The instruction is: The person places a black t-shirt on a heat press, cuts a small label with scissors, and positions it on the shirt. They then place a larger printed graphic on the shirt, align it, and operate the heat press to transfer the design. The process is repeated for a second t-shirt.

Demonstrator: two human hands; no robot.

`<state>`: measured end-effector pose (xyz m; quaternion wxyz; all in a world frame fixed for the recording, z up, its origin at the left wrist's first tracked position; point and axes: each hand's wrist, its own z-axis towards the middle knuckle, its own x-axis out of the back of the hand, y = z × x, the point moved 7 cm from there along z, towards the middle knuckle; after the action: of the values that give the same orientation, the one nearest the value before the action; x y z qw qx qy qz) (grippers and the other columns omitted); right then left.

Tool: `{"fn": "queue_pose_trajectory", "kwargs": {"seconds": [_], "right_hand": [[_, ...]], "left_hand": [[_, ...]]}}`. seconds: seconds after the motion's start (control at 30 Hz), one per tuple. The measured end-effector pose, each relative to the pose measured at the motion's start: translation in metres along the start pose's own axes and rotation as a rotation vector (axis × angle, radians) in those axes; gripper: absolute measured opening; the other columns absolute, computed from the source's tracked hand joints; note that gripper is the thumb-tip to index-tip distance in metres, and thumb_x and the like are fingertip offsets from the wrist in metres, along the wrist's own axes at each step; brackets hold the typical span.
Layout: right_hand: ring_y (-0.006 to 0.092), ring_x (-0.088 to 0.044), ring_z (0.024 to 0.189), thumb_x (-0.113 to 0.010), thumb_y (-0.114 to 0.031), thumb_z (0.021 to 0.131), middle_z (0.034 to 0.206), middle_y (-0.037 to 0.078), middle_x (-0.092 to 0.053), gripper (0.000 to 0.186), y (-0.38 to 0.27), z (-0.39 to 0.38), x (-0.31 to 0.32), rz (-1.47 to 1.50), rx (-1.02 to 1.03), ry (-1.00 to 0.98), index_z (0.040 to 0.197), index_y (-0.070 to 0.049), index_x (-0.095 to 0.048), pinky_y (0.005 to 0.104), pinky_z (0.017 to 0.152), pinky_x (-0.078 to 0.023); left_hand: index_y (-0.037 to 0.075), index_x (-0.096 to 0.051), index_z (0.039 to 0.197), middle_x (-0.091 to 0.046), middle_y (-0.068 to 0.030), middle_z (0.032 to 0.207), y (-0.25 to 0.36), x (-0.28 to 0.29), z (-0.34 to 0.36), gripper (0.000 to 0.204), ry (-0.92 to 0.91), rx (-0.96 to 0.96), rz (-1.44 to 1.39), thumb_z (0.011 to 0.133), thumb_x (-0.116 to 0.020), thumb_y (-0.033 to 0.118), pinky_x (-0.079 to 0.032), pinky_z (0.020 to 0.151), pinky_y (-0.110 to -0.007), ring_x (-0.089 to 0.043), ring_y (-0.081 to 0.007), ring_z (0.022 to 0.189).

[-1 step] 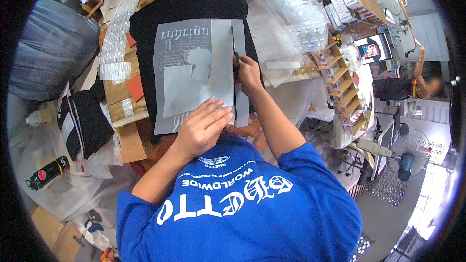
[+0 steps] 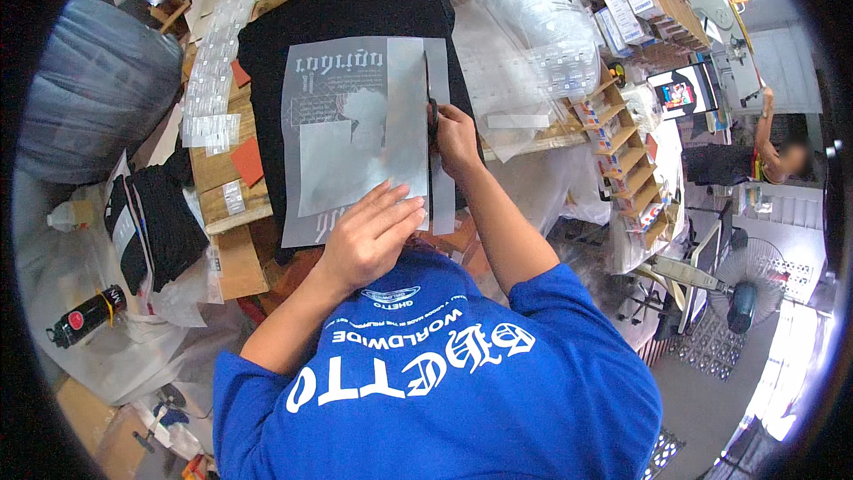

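Head view: right hand (image 2: 457, 139) grips black scissors (image 2: 433, 118); cut straight, with left hand (image 2: 369, 236), fingers flat, pressing grey sheet (image 2: 329, 164) near end.

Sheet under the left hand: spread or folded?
Spread: the translucent printed sheet lies flat over the black garment, and the left hand rests on its lower edge.

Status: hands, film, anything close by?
Left hand flat on printed film. Right hand gripping black-handled scissors, narrow film strip alongside. Film lies on black garment; translucent plastic sheets to garment's right.
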<state>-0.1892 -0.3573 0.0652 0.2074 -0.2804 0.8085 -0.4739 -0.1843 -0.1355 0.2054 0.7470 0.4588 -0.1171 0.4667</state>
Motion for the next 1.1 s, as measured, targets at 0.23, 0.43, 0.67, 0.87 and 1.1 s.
{"fn": "queue_pose_trajectory", "kwargs": {"seconds": [0.23, 0.43, 0.67, 0.87, 1.1], "right_hand": [[0.0133, -0.059, 0.06, -0.068, -0.024, 0.099, 0.076, 0.002, -0.064, 0.024, -0.011, 0.036, -0.003, -0.004, 0.09, -0.076, 0.108, -0.002, -0.071, 0.0302, 0.05, -0.042], [0.0153, -0.065, 0.067, -0.063, -0.023, 0.103, 0.085, 0.005, -0.067, 0.028, -0.028, 0.074, 0.021, -0.275, 0.11, -0.061, 0.124, -0.005, -0.066, 0.0348, 0.056, -0.053], [0.0258, -0.071, 0.078, -0.068, -0.009, 0.096, 0.089, 0.016, -0.074, 0.037, -0.104, 0.061, 0.12, -0.916, 0.695, 0.194, 0.133, -0.008, -0.062, 0.0386, 0.072, -0.055], [0.0106, -0.063, 0.082, -0.06, -0.002, 0.1, 0.098, 0.002, -0.069, 0.036, 0.051, -0.071, 0.147, -0.398, -0.029, -0.314, 0.136, -0.006, -0.063, 0.0285, 0.07, -0.053], [0.014, -0.065, 0.076, -0.066, -0.022, 0.104, 0.098, 0.006, -0.066, 0.044, 0.096, -0.164, 0.08, -0.033, -0.325, -0.418, 0.142, -0.005, -0.054, 0.0283, 0.061, -0.054]], "left_hand": [[0.003, -0.073, 0.119, -0.07, -0.0164, 0.125, -0.002, 0.001, -0.014, 0.038, -0.096, -0.026, -0.031, 0.083, -0.077, 0.015, -0.044, 0.114, -0.057, -0.064, -0.0361, 0.125], [0.006, -0.044, 0.155, -0.048, -0.0207, 0.143, -0.092, -0.021, -0.051, 0.092, -0.289, 0.771, 0.52, 0.089, -0.065, 0.068, -0.008, 0.122, -0.071, -0.039, -0.0383, 0.142], [0.005, -0.056, 0.145, -0.045, -0.0178, 0.151, -0.201, 0.018, -0.035, 0.068, -0.226, 0.477, 0.882, 0.096, -0.066, 0.051, -0.012, 0.119, -0.075, -0.036, -0.0405, 0.145], [0.002, -0.059, 0.14, -0.043, -0.0208, 0.155, -0.273, 0.023, -0.014, 0.054, -0.13, 0.679, 0.626, 0.098, -0.066, 0.035, -0.019, 0.119, -0.072, -0.033, -0.0442, 0.149], [0.003, -0.057, 0.136, -0.045, -0.0208, 0.155, -0.294, 0.009, 0.038, 0.054, -0.119, 0.245, 0.637, 0.098, -0.067, 0.04, -0.021, 0.123, -0.066, -0.036, -0.0425, 0.148]]}}
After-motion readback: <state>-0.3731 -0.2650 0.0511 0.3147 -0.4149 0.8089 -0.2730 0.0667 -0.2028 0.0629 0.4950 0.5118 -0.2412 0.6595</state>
